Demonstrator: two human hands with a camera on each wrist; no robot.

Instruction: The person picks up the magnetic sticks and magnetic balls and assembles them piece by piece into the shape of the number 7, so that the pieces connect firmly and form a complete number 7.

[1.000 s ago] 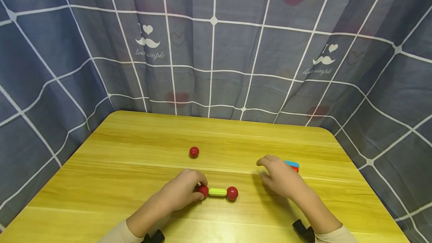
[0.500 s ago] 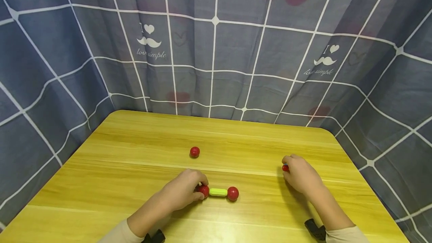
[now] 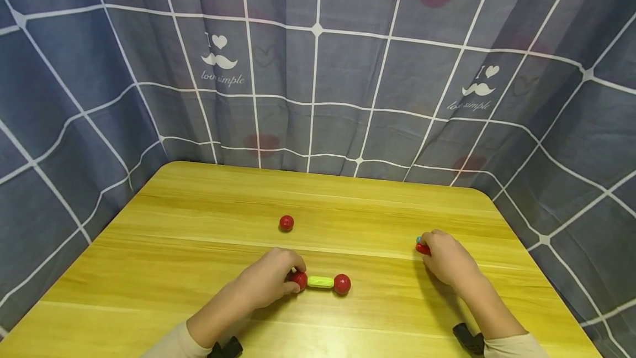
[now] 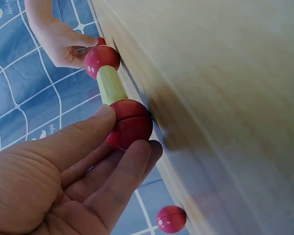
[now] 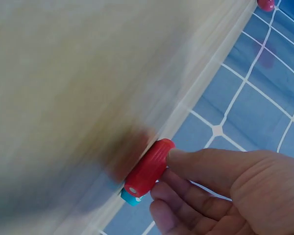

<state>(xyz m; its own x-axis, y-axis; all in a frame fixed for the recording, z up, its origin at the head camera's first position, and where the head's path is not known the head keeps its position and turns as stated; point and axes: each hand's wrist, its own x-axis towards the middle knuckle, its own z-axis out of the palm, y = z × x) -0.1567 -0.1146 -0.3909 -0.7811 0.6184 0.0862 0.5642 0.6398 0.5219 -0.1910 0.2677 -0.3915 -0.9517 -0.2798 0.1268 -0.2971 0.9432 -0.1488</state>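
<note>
Left hand (image 3: 268,278) grips red ball (image 4: 134,127) — right hand (image 3: 449,258) apparently pinches red rod (image 5: 149,169).

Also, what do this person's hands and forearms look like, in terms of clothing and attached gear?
The left hand and right hand are ungloved, with no rings visible. A plain cream left sleeve and matching right sleeve end above the wrists. A blocky black left-wrist device and black right-wrist device show no readable markings.

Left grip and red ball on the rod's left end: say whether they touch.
Touching: the left wrist view shows the left grip pinching that red ball, thumb against it.
</note>
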